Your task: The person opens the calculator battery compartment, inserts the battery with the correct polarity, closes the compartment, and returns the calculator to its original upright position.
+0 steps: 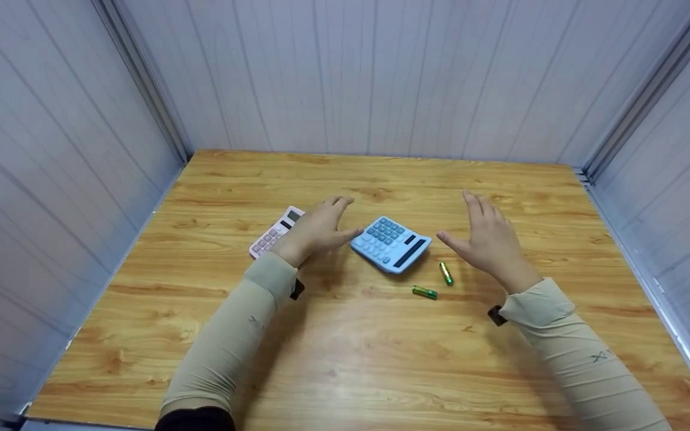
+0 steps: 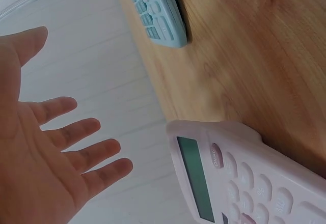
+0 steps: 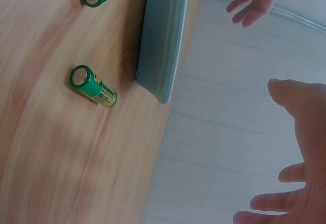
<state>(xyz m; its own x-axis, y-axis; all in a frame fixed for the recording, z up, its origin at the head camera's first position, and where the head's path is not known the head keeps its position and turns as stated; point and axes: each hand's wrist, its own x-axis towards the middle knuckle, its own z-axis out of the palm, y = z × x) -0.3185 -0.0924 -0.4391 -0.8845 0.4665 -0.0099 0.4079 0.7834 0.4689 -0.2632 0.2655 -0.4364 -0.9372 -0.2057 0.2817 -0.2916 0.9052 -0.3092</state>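
A blue calculator (image 1: 390, 244) lies face up near the middle of the table, between the two hands. My left hand (image 1: 319, 229) hovers with fingers spread over the pink calculator (image 1: 272, 238), partly hiding it in the head view; its palm is bare in the left wrist view. To the right of the blue calculator, my right hand (image 1: 489, 239) is held in the air, fingers extended and holding nothing. Two green batteries lie between the blue calculator and the right hand: one battery (image 1: 446, 273) closer to that hand, another battery (image 1: 424, 292) nearer the front.
The wood-grain table (image 1: 345, 371) fills the lower part of the head view. Pale panelled walls enclose it at the back (image 1: 345, 78), the left (image 1: 51, 179) and the right (image 1: 674, 197).
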